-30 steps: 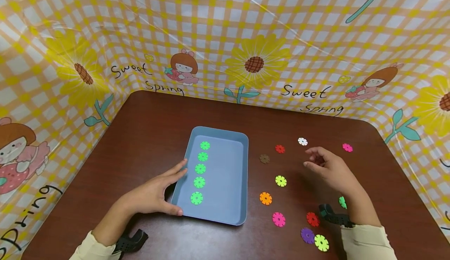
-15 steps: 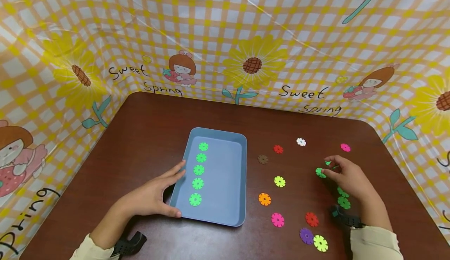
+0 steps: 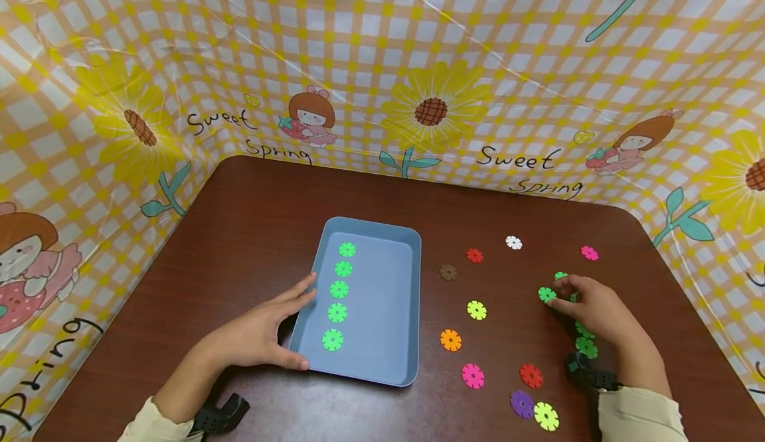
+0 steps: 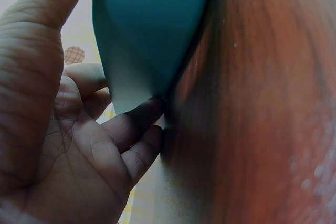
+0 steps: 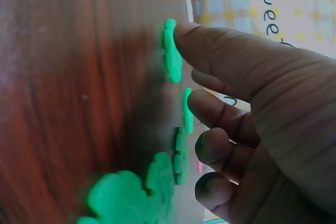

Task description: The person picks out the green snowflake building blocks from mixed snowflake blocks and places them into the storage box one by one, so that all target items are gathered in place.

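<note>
My left hand (image 3: 263, 329) lies spread against a blue-grey tray (image 3: 388, 296), thumb at the near left corner and fingertips along the left wall. In the left wrist view its fingers (image 4: 139, 156) touch the tray's outer side (image 4: 152, 19). Inside the tray, several green notched plastic discs (image 3: 339, 289) form a column on the left. To the right of the tray, my right hand (image 3: 597, 306) has thumb and index finger at the edges of another green notched disc (image 5: 172, 51), pinching it close to the table. More green discs (image 3: 586, 347) lie partly hidden under this hand.
Scattered right of the tray are red (image 3: 475, 255), brown (image 3: 448, 272), white (image 3: 513, 243), yellow (image 3: 477, 310), orange (image 3: 451, 340), pink (image 3: 473, 375) and purple discs (image 3: 522, 404). A checked cloth (image 3: 358, 50) stands behind the dark wooden table (image 3: 257, 229).
My right hand has moved right and towards me from near the white disc to the green discs, its thumb and index finger coming together at one. The left hand stays at the tray.
</note>
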